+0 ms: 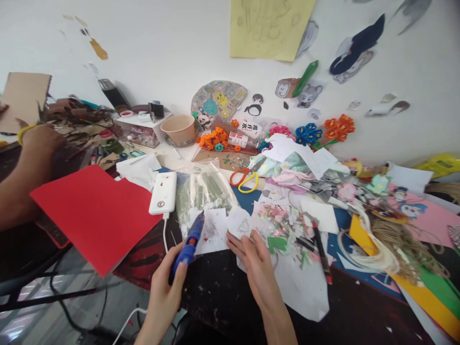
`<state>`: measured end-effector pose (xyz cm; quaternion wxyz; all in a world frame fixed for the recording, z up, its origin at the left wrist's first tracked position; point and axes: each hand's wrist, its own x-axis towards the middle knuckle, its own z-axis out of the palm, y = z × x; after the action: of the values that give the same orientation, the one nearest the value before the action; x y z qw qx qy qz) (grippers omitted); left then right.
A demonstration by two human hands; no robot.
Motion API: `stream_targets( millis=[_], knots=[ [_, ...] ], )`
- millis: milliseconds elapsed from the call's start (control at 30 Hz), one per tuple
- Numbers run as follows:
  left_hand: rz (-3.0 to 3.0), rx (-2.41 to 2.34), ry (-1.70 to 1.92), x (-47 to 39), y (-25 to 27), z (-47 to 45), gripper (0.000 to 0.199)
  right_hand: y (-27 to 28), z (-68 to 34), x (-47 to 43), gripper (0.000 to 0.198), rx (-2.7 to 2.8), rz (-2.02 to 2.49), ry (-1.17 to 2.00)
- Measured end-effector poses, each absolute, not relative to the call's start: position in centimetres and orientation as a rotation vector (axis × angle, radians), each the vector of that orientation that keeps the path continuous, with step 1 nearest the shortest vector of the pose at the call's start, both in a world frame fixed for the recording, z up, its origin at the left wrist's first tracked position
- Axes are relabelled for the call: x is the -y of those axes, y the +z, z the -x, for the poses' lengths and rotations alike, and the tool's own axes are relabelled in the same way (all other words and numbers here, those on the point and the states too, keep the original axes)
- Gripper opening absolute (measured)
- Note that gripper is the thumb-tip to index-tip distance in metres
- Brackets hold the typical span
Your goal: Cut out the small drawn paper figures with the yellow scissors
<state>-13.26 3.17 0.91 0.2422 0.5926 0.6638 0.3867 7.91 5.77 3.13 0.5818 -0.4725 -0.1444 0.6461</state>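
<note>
My left hand [166, 282] is wrapped round the handle of a blue hot glue gun [187, 249], whose nozzle points up and away from me. Its fingers are closed on it. To the right, my right hand [258, 268] has its fingers together at the lower edge of a round white paper cutout [238, 220] with a faint sketch on it. The thumb side of that hand is partly hidden. Behind the glue gun lie a drawn-on paper [213, 235] and a clear bag of green and white sticks [206, 187]. A larger white sheet [304, 294] lies under paper scraps.
A white power bank [163, 192] with a cable stands left of the bag, beside red card [97, 211]. Scissors [247, 181], a red-and-black pen [321, 251], scraps [283, 230] and cord [373, 258] crowd the right. Another person's arm [27, 177] is at far left.
</note>
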Motion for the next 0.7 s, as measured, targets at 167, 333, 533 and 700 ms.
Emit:
stream_targets(
  millis=[167, 333, 533, 700],
  knots=[
    [-1.522, -1.721, 1.077, -2.9, 2.1, 12.7, 0.046, 3.2, -10.2, -5.2, 0.030, 0.437, 1.081, 1.265],
    [-1.657, -1.536, 0.905, -4.7, 4.1, 9.9, 0.029, 2.7, -11.2, -5.2, 0.043, 0.447, 1.214, 1.228],
    [-1.669, -1.524, 0.776, -6.1, 4.8, 9.3, 0.031, 2.8, -11.3, -5.7, 0.043, 0.468, 1.207, 1.253],
    [-1.668, -1.514, 0.696, -6.6, 4.9, 9.2, 0.035, 2.6, -11.4, -5.7, 0.049, 0.418, 1.188, 1.239]
  ],
)
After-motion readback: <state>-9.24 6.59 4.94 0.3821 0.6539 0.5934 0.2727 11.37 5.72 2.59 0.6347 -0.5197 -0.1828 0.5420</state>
